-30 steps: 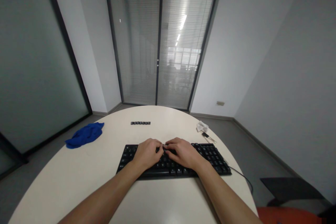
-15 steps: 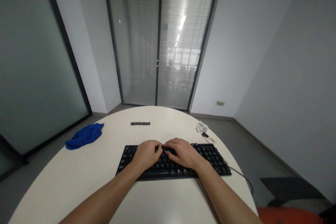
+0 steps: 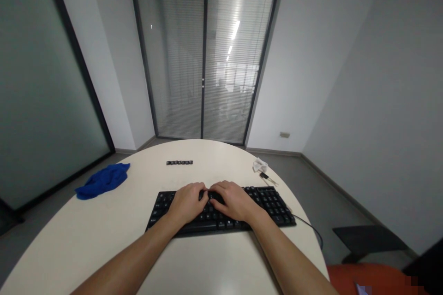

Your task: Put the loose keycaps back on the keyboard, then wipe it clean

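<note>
A black keyboard (image 3: 277, 207) lies across the table in front of me. My left hand (image 3: 187, 200) rests over its left-middle keys, with thumb and fingers curled together near the far rows. Beside it my right hand (image 3: 230, 199) bends over the middle keys, its thumb drawn in under curled fingers. The fingertips of both hands almost meet at the far edge, and whatever they pinch or press there is hidden. Beyond the keyboard, several loose black keycaps (image 3: 179, 162) stand in a short row.
A crumpled blue cloth (image 3: 103, 181) lies on the left of the round white table (image 3: 97, 230). At the right edge are a crumpled white tissue (image 3: 259, 165) and a small black-ended tool (image 3: 264, 175). The keyboard cable (image 3: 311, 227) runs off the right side, near a red chair (image 3: 374, 279).
The whole view has shifted slightly, so the table and its contents sit a little further left. Both hands stay at the same place on the keyboard, fingers nearly unchanged.
</note>
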`<act>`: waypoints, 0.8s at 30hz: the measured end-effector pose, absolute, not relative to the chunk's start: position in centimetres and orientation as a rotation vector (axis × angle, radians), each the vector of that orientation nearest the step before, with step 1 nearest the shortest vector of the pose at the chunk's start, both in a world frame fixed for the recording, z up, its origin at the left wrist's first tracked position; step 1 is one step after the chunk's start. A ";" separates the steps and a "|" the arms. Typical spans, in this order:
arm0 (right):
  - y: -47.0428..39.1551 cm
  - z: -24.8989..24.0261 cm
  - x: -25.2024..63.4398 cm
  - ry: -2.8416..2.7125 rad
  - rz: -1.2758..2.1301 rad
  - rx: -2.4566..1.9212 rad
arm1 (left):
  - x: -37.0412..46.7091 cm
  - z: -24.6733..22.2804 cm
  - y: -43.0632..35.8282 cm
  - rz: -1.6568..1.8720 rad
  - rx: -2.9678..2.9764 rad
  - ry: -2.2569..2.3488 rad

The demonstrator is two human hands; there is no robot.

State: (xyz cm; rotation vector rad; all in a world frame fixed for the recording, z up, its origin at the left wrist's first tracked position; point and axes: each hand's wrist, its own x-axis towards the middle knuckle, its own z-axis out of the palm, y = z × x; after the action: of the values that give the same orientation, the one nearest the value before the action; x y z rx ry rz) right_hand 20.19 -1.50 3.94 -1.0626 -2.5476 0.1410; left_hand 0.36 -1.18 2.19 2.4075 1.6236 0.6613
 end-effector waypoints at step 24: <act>-1.8 3.2 20.2 -2.515 0.104 -1.165 | -0.1 3.0 -0.5 0.506 2.618 1.711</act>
State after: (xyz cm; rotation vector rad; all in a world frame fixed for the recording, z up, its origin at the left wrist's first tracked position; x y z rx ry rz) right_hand 20.17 -1.79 3.22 -1.1653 -2.5154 0.1036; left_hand -0.15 -0.52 3.03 2.6177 1.7111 0.5062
